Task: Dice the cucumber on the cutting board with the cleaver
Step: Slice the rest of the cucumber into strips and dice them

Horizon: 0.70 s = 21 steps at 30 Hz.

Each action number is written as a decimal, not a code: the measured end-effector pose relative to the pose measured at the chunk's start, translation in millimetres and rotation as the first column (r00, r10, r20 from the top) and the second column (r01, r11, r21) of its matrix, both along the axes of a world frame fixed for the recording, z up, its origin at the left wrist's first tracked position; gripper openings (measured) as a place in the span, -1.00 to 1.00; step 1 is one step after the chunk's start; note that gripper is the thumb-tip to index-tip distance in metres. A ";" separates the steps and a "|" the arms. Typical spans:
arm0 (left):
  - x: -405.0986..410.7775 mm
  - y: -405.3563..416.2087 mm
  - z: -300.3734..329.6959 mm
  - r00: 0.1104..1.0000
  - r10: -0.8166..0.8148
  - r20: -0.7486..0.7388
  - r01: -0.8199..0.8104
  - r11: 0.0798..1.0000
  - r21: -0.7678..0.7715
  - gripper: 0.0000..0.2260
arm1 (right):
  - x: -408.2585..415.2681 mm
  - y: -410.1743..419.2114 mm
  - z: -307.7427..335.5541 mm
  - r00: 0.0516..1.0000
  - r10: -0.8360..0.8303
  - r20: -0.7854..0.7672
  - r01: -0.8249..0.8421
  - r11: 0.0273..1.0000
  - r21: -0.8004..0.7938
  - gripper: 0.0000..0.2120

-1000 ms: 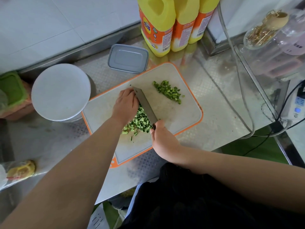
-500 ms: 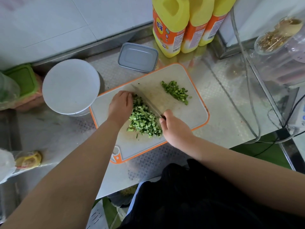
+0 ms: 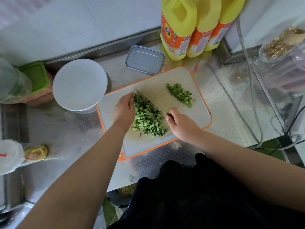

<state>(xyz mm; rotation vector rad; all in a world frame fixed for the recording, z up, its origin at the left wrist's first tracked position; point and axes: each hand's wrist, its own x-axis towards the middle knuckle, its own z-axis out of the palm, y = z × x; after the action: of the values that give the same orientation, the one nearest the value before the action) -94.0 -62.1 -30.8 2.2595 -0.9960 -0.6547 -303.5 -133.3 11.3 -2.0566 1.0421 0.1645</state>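
Green diced cucumber lies in two heaps on the cutting board (image 3: 194, 123): a large pile (image 3: 147, 119) near the middle and a smaller pile (image 3: 179, 95) toward the far right corner. Three yellow bottles (image 3: 179, 28) stand in a row at the back of the steel surface (image 3: 231, 103), with one lidded rectangular container (image 3: 145, 60) just beside the board's far edge and one round white lid (image 3: 80, 84) at the board's left corner, touching or nearly so. The board's right half is bare past the small pile, and the surface to its right is open up to two cables (image 3: 250, 90). One cleaver (image 3: 151, 101) runs diagonally along the far side of the large pile, blade tilted (its edge appears to be down against the dice). The right hand (image 3: 181, 123) has its grip curled round the handle at the pile's right end. The left hand (image 3: 124, 109) rests with fingers curved against the pile's left side, close to the blade's tip, cupping the dice rather than pinching anything.
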 end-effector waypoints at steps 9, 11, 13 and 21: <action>-67.3 39.9 3.1 0.805 -0.209 0.555 0.274 0.961 -0.035 -0.44 | -5.7 -9.3 39.0 0.899 -0.431 0.070 0.280 0.692 0.666 -0.81; -77.0 42.1 7.3 0.687 -0.311 0.657 0.373 0.927 0.049 -0.35 | -5.3 -4.2 41.6 0.875 -0.482 0.042 0.299 0.607 0.737 -0.80; -81.9 46.6 4.8 0.536 -0.429 0.727 0.467 0.868 0.168 -0.34 | -4.5 1.2 43.6 0.858 -0.513 0.029 0.301 0.548 0.781 -0.79; -72.9 46.8 4.0 0.475 -0.493 0.729 0.351 0.866 0.356 -0.35 | -6.3 2.1 55.2 0.847 -0.530 -0.046 0.315 0.429 0.846 -0.79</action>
<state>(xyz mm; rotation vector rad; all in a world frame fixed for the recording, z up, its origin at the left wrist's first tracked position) -166.9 -15.3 -26.9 2.4787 -2.0686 0.2250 -309.9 -131.1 66.6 -0.8532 1.0232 0.1169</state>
